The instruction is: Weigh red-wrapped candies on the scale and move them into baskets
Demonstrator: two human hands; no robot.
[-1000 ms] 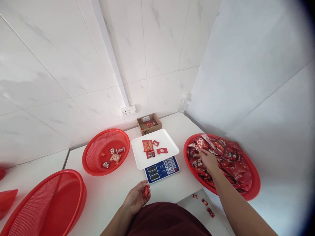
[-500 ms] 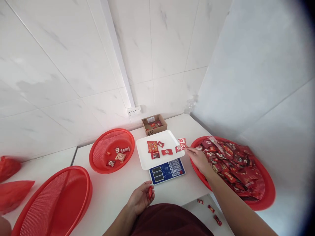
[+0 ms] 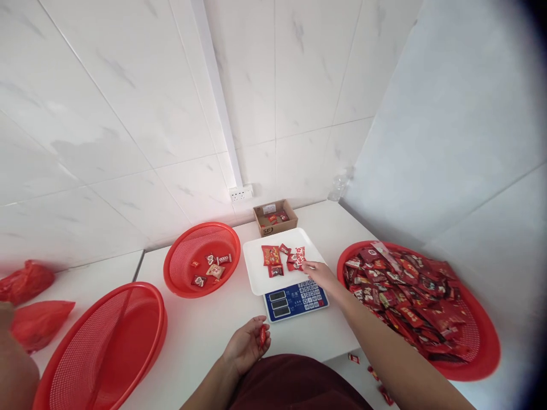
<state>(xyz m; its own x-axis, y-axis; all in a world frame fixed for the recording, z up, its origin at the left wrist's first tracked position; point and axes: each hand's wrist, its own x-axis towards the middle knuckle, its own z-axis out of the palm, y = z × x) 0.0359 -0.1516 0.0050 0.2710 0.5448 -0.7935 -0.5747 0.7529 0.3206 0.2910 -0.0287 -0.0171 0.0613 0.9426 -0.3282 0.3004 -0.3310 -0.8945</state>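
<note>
My left hand is low in front of the scale, palm up, with its fingers curled round a small red packet. Over the right part of the white tray, my right hand pinches the edge of a red-and-white packet. Several red packets, one a larger red-and-gold packet, lie on the tray. Under the tray's front edge shows the blue keypad and display panel of the scale.
A basket heaped with red packets stands right. Left are a basket holding several packets, a large red basket and red bags. A cardboard box stands behind. Packets lie below the table's edge.
My right hand has moved left over the tray, bringing the red-and-white packet down among the others. My left hand still holds its packet. The view has shifted slightly.
</note>
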